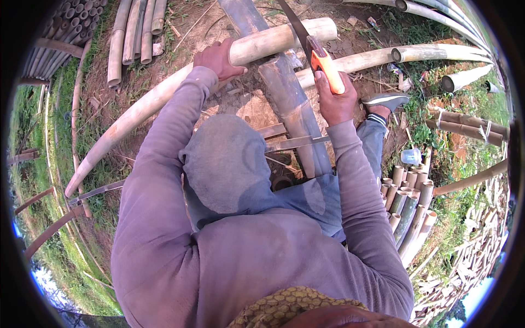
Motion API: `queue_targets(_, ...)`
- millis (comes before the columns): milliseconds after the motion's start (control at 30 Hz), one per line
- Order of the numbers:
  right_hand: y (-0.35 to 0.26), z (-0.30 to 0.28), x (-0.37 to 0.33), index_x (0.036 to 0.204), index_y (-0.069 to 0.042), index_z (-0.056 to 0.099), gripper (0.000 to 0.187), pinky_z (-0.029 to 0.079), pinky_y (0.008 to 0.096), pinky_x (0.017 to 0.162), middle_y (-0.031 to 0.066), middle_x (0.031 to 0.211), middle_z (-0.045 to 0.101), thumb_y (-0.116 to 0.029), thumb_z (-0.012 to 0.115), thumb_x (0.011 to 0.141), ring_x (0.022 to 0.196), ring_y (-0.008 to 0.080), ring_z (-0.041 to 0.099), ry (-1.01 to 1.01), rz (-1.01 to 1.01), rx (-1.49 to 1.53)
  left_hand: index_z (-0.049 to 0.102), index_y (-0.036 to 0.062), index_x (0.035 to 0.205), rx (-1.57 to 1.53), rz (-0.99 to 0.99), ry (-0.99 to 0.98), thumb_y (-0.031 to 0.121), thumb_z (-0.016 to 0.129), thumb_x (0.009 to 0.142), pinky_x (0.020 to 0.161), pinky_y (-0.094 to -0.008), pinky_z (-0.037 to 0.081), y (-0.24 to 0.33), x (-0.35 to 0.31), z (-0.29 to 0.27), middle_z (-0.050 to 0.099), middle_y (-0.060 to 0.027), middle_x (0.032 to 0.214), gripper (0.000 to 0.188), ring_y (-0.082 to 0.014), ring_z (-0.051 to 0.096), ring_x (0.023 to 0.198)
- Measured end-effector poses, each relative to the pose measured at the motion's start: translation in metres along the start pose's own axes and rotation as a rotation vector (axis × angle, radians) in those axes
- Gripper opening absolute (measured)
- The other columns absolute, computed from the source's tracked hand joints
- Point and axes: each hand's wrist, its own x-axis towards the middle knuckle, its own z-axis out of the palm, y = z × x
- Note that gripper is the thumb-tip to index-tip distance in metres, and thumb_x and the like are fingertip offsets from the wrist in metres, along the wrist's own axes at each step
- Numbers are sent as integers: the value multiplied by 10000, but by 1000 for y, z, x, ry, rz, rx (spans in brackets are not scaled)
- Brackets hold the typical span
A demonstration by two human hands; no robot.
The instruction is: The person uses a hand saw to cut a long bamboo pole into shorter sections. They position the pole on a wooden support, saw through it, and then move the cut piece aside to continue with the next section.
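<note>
A long pale bamboo pole (147,101) runs from the lower left up to the upper middle, its far part lying across a dark, worn beam (290,95). My left hand (217,61) wraps over the pole, left of the beam. In my right hand (335,98) is a handsaw (327,68), gripped by its orange and black handle. Its dark blade points up and away, beside the pole near its right end. Whether the teeth touch the bamboo I cannot tell.
Cut bamboo pieces (407,205) stand bundled at the right, beside a small clear cup (410,157). More poles (437,53) lie at the far right, and others (131,33) at the far left. My shoe (386,100) rests beyond my right hand. Bamboo scraps (465,268) pile up at lower right.
</note>
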Motion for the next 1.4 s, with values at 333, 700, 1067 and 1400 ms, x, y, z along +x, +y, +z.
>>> queue_targets(333, -31, -2, 0, 1082, 9, 727, 195, 522, 263, 662, 30, 844, 718, -125, 805, 964, 733, 78, 649, -51, 64, -70, 501, 81, 1580, -999, -82, -580, 856, 546, 895, 1183, -442, 423, -43, 129, 41, 545, -211, 1558, 1036, -337, 550, 1407)
queue_targets(700, -29, -24, -28, 1100, 13, 738, 183, 521, 268, 673, 43, 865, 712, -79, 798, 954, 751, 84, 654, -6, 108, -50, 562, 70, 1524, -1353, -104, -894, 689, 565, 1016, 1129, -406, 477, -32, 138, 66, 597, -176, 1508, 801, -265, 600, 1336)
queue_targets(1067, -41, -46, -22, 1168, 26, 703, 256, 531, 266, 724, 40, 922, 681, -142, 780, 990, 834, 87, 655, -75, 190, -46, 580, 42, 1472, -263, 47, -311, 829, 661, 831, 1095, -456, 502, 20, 61, -27, 661, -240, 1391, 1018, -370, 652, 1283)
queue_targets(1400, -55, -30, -21, 1388, 32, 613, 453, 567, 323, 920, 151, 1257, 721, -135, 757, 992, 1112, 181, 701, -10, 55, 49, 550, 116, 1383, -25, 7, -123, 526, 880, 743, 1007, -499, 542, 37, 7, 1, 714, -174, 1272, 828, -383, 687, 1176)
